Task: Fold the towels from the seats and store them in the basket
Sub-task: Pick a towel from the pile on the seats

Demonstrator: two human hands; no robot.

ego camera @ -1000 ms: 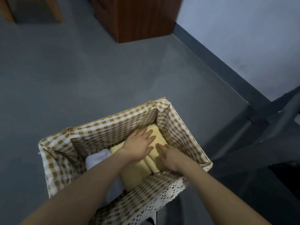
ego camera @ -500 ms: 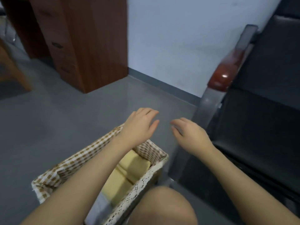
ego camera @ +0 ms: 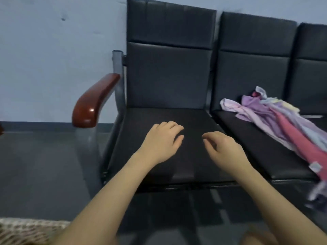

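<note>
Left hand point(ego camera: 161, 140) and right hand point(ego camera: 223, 147) hovered over bare left seat point(ego camera: 159, 119), fingers loosely curled, holding nothing. Towels point(ego camera: 283, 122) lay crumpled on middle seat point(ego camera: 247, 138), one end spilling over front edge. Basket point(ego camera: 26, 228) at lower left, on floor. Towels judged light, limp, not fragile; best pinched at corners or hem, then shaken flat.

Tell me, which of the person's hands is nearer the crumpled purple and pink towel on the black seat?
Right. The right hand hovers over the neighbouring empty seat, just left of the crumpled purple and pink towel; the left hand is farther left, both apart from it.
</note>
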